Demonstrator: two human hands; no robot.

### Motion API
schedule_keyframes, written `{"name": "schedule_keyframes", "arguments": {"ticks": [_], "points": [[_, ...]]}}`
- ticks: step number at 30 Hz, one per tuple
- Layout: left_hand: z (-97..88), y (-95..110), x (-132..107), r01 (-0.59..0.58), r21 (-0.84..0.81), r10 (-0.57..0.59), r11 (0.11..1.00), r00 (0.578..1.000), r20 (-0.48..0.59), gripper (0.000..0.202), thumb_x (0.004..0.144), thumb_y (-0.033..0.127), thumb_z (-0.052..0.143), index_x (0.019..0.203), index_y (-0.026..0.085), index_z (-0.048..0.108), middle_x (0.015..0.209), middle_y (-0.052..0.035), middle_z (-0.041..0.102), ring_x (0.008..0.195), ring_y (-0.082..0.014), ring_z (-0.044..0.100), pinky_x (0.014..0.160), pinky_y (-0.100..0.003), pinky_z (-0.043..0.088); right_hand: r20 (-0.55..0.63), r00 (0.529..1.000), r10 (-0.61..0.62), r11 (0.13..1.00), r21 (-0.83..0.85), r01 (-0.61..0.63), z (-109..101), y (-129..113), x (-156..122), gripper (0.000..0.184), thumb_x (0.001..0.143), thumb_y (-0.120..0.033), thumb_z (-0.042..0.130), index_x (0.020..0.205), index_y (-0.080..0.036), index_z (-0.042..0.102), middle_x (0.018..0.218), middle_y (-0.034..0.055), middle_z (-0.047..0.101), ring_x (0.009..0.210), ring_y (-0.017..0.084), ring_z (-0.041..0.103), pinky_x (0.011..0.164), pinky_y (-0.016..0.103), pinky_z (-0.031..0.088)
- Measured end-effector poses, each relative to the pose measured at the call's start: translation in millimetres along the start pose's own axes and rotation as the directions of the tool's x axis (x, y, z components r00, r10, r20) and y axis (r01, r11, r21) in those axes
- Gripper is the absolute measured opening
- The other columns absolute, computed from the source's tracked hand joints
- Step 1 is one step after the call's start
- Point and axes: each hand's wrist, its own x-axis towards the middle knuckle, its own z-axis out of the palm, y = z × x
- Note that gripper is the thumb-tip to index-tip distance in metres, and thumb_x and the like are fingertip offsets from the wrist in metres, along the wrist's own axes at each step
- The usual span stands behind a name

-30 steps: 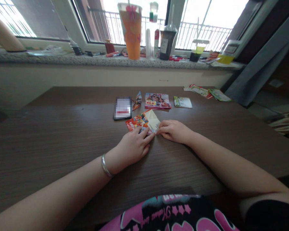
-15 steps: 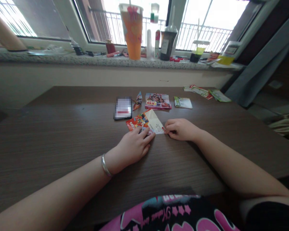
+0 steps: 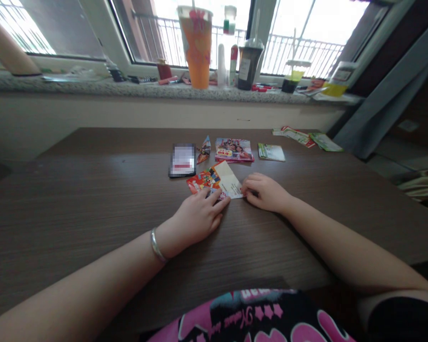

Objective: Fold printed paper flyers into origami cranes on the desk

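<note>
A colourful printed paper lies partly folded on the dark wooden table, its pale underside turned up on the right. My left hand lies flat on the paper's near edge, fingers stretched out, a silver bangle on the wrist. My right hand sits at the paper's right corner with fingers curled and pinched against that corner.
Behind the paper lie a dark phone, a small folded paper figure, a stack of colourful papers and a green-white card. More leaflets lie far right. Cups and bottles stand on the windowsill, an orange cup among them.
My right hand slid rightward along the fold, uncovering the pale flap's right corner, then settled slightly back. My left hand has stayed put.
</note>
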Motion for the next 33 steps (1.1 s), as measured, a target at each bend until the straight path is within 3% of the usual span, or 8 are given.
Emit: {"name": "schedule_keyframes", "arguments": {"ticks": [4,12,22,30,33], "points": [[0.3,0.2,0.5,0.004,-0.002,-0.004,1.0,1.0,-0.012,0.044,0.096,0.032,0.037,0.135,0.017,0.048,0.134,-0.0147,0.051,0.113,-0.0321,0.051,0.092,-0.046,0.046,0.044,0.991,-0.124,0.992,0.026,0.123,8.1,-5.2,2.8,0.023,0.085,-0.012,0.051,0.096,-0.019,0.069,0.098,0.0067,0.069,0.092,0.019,0.06,0.087,0.033,0.047],[-1.1,0.0,-0.7,0.017,0.001,-0.017,1.0,0.999,-0.028,0.041,0.096,0.032,0.039,0.132,0.016,0.051,0.13,-0.0145,0.054,0.113,-0.0302,0.052,0.092,-0.044,0.047,0.106,0.99,-0.089,0.989,-0.109,0.1,6.7,-13.4,6.3,0.019,0.084,-0.015,0.053,0.091,-0.018,0.071,0.091,0.0073,0.068,0.087,0.019,0.059,0.081,0.031,0.047],[-14.7,-5.1,-5.4,0.083,-0.026,-0.081,0.996,0.995,0.066,0.033,0.094,0.027,0.043,0.121,0.015,0.059,0.121,-0.0143,0.061,0.111,-0.0308,0.056,0.086,-0.044,0.052,0.127,0.991,-0.052,0.99,-0.12,0.067,6.2,-13.5,5.5,0.02,0.084,-0.017,0.053,0.091,-0.019,0.072,0.094,0.0066,0.068,0.086,0.019,0.059,0.079,0.031,0.046],[-28.0,-18.7,-10.6,0.091,-0.033,-0.084,0.995,0.982,0.17,0.023,0.089,0.019,0.046,0.098,0.013,0.067,0.101,-0.0122,0.065,0.09,-0.0239,0.063,0.082,-0.037,0.052,0.11,0.992,-0.067,0.993,-0.091,0.077,5.4,-12.9,4.7,0.021,0.084,-0.016,0.053,0.091,-0.02,0.072,0.095,0.0058,0.069,0.09,0.019,0.06,0.081,0.031,0.048],[-29.6,-24.6,-12.1,0.101,-0.057,-0.088,0.993,0.976,0.199,0.024,0.087,0.018,0.046,0.097,0.014,0.068,0.1,-0.0109,0.065,0.09,-0.0226,0.063,0.082,-0.035,0.051,0.109,0.992,-0.071,0.993,-0.091,0.081,5.1,-12.5,3.9,0.021,0.084,-0.016,0.053,0.092,-0.02,0.072,0.095,0.0058,0.069,0.09,0.019,0.06,0.081,0.032,0.048]]}}
